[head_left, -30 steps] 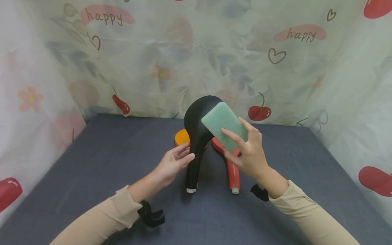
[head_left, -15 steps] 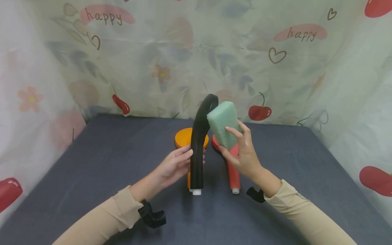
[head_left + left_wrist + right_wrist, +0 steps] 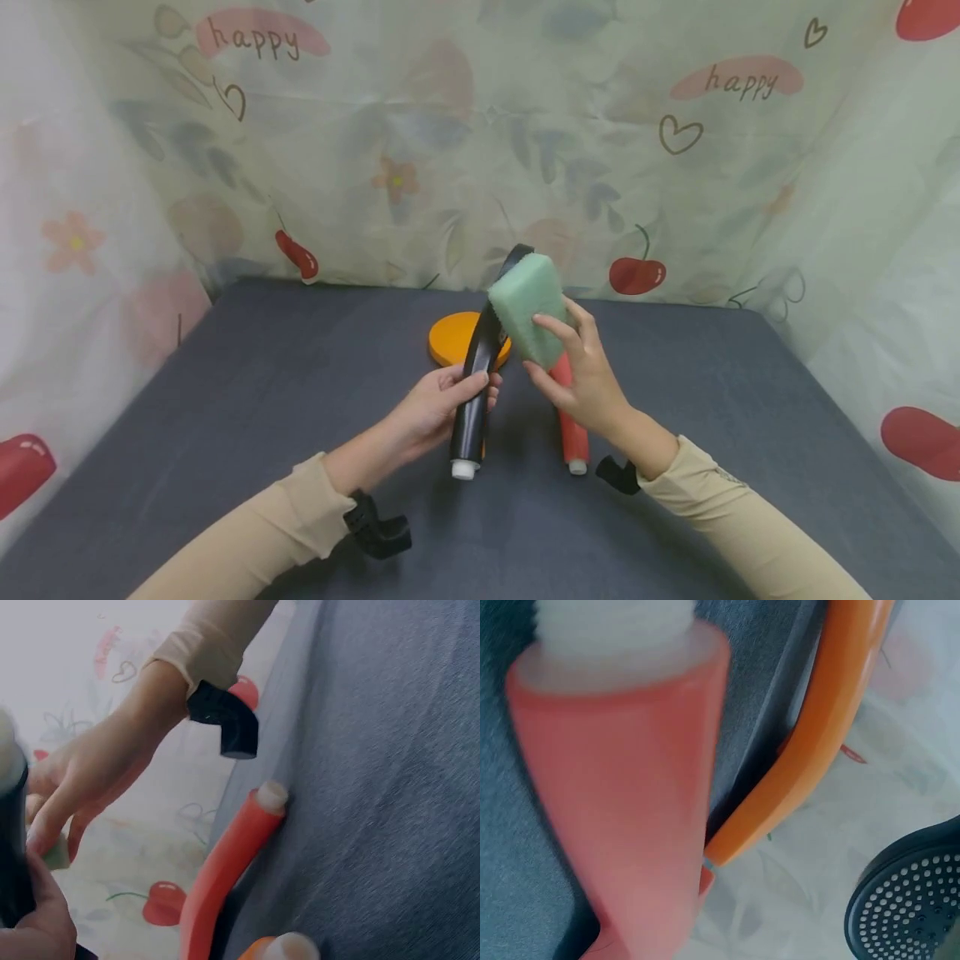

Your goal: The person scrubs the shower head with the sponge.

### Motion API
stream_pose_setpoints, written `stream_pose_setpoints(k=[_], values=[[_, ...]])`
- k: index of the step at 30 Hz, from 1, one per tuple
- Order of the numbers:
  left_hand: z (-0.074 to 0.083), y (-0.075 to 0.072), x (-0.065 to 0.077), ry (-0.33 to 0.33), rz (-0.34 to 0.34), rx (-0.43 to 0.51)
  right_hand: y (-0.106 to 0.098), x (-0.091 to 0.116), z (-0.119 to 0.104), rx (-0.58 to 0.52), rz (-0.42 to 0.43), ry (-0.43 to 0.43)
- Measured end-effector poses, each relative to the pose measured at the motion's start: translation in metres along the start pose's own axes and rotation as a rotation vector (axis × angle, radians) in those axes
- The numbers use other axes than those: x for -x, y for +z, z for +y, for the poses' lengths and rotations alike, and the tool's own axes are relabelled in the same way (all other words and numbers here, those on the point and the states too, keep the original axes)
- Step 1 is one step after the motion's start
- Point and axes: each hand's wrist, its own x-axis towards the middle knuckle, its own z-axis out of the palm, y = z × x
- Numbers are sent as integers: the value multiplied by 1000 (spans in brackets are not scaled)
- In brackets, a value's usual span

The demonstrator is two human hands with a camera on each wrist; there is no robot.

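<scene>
A black shower head (image 3: 469,429) is held tilted above the table, its handle gripped by my left hand (image 3: 435,407). Its white threaded end points down toward me. In the right wrist view, the nozzle face of this shower head (image 3: 900,911) shows rows of pale dots. My right hand (image 3: 592,375) pinches a light green sponge (image 3: 534,304) between thumb and fingers. The sponge overlaps the black head's face in the head view; whether they touch is hard to tell.
An orange shower head (image 3: 452,337) lies behind the black one, its handle mostly hidden. To its right lies a red shower head (image 3: 573,437), its head covered by the sponge and right hand. Both are on the dark grey tabletop (image 3: 300,375). A printed curtain (image 3: 337,167) encloses the back and sides.
My left hand has turned the black shower head from back-facing to edge-on, then leaned its handle to the left. The sponge tilted and moved slightly left with my right hand.
</scene>
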Motion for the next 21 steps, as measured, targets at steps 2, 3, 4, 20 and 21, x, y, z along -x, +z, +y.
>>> stream_pose_setpoints(k=[2, 3, 4, 20, 21], values=[[-2, -1, -1, -24, -45, -21, 1, 0, -1, -2, -23, -16], [-3, -1, -1, -37, -69, -33, 1, 0, -1, 6, -34, -24], [-4, -1, -2, -50, -90, -53, 1, -1, -1, 14, -44, -32], [-7, -5, -2, -12, -223, -198, 3, -4, -1, 142, -87, -216], [-7, -5, -2, -18, -223, -199, 4, -4, -1, 147, -86, -231]])
